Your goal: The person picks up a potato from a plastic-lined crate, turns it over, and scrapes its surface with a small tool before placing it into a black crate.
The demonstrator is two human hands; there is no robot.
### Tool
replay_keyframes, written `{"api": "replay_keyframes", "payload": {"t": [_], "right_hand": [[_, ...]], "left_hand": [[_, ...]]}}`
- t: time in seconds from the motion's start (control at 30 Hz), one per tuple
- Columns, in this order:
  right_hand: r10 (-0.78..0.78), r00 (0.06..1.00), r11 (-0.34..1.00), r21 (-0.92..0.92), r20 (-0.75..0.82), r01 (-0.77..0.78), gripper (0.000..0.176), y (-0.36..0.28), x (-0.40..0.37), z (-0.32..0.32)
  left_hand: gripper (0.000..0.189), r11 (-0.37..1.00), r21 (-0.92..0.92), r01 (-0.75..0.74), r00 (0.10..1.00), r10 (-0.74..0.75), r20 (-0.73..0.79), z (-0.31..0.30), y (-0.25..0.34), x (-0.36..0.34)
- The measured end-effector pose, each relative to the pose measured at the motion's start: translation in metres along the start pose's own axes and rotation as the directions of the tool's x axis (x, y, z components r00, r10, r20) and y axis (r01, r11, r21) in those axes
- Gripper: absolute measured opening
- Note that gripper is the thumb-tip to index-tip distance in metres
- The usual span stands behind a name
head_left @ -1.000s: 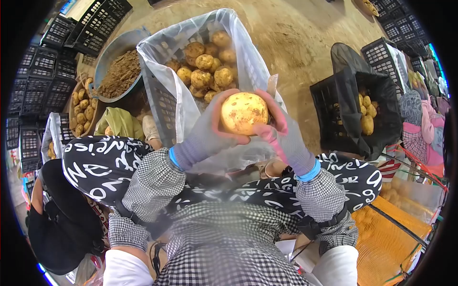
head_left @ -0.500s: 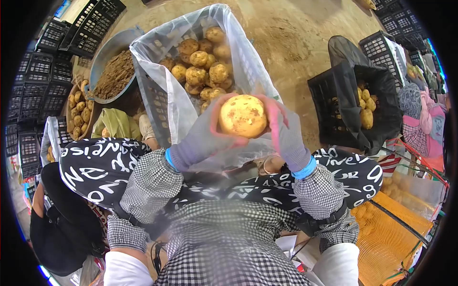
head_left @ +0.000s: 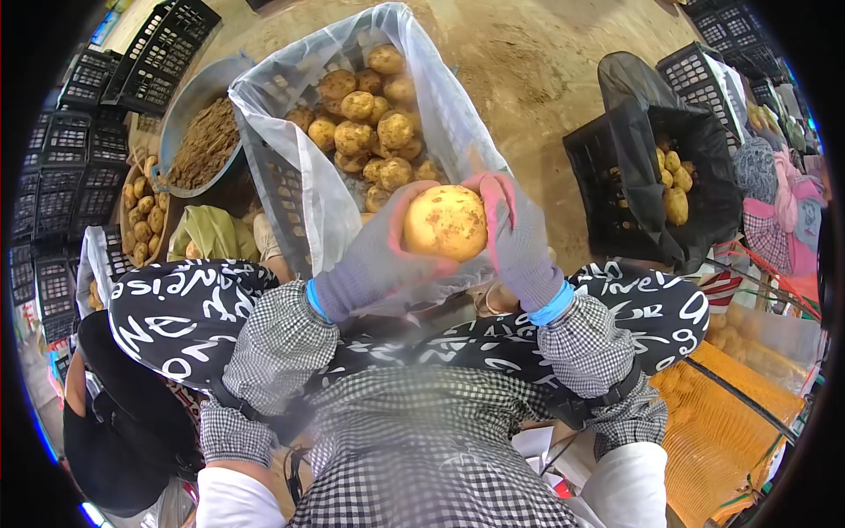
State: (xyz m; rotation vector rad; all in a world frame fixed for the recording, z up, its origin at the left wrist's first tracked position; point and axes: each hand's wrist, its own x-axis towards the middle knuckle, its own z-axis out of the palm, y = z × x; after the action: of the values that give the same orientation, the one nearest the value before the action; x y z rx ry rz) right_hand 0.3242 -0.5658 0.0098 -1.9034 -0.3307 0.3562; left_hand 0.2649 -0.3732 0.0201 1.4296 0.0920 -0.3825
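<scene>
Cupping a single large potato (head_left: 445, 222) between both gloved hands, the person holds it up in the air in front of the chest, above the near edge of a lined crate (head_left: 283, 189). The left hand (head_left: 378, 251) wraps it from below and from the side, with the thumb curled up over the left flank. The right hand (head_left: 515, 233) closes on the opposite flank, its pink-tipped fingers arched over the top right. Both sets of fingers grasp the potato firmly, so it is pinched from two sides

The potato is nearly round. Its slightly longer axis runs across from hand to hand, roughly level, and one broad, speckled yellow face is turned up towards the camera. Which end is the stem end cannot be told

The lined crate carries a clear plastic bag and is heaped with more potatoes (head_left: 361, 136). Left of it sits a metal basin (head_left: 189, 97) of brown soil, and beside that a basket (head_left: 141, 220) of small potatoes near stacked crates (head_left: 62, 176). To the right stands a black crate (head_left: 607, 202) with a dark liner and a few potatoes inside, well apart from the hands. An orange mesh sack (head_left: 722, 422) lies at the lower right
</scene>
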Motion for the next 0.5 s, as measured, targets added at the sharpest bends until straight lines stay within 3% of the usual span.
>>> {"api": "replay_keyframes", "payload": {"t": [0.1,0.2,0.3,0.4,0.43,0.47,0.5], "right_hand": [[-0.034,0.996,0.997,0.059,-0.087,0.039,0.038,0.007,0.0,0.007],[-0.226,0.973,0.974,-0.02,-0.042,0.226,0.041,-0.001,-0.006,0.008],[-0.315,0.946,0.928,-0.235,-0.075,0.29,0.042,0.001,-0.009,0.02],[-0.145,0.989,0.989,-0.029,0.008,0.145,0.04,0.003,-0.002,0.006],[-0.136,0.991,0.989,0.053,-0.016,0.137,0.04,0.001,0.0,0.008],[0.009,0.998,0.978,0.208,-0.057,0.003,0.039,0.0,0.001,0.009],[0.165,0.984,0.928,0.349,-0.06,-0.135,0.038,-0.001,0.001,0.008]], "left_hand": [[0.095,0.999,-0.053,0.001,1.0,-0.001,-0.017,-0.001,0.0,0.001],[0.093,0.995,-0.101,0.024,0.999,-0.029,-0.045,-0.004,-0.006,0.003],[0.09,0.987,-0.153,0.049,0.997,-0.056,-0.044,-0.005,-0.011,0.001],[0.088,0.953,-0.301,-0.042,0.999,0.037,-0.023,-0.006,-0.005,-0.003],[0.091,0.945,-0.269,-0.184,0.983,0.177,-0.049,-0.012,-0.008,-0.003],[0.09,0.969,0.035,-0.245,0.963,0.248,-0.108,-0.026,0.0,-0.006],[0.089,0.963,-0.001,-0.268,0.942,0.262,-0.21,-0.047,0.02,-0.021]]}}
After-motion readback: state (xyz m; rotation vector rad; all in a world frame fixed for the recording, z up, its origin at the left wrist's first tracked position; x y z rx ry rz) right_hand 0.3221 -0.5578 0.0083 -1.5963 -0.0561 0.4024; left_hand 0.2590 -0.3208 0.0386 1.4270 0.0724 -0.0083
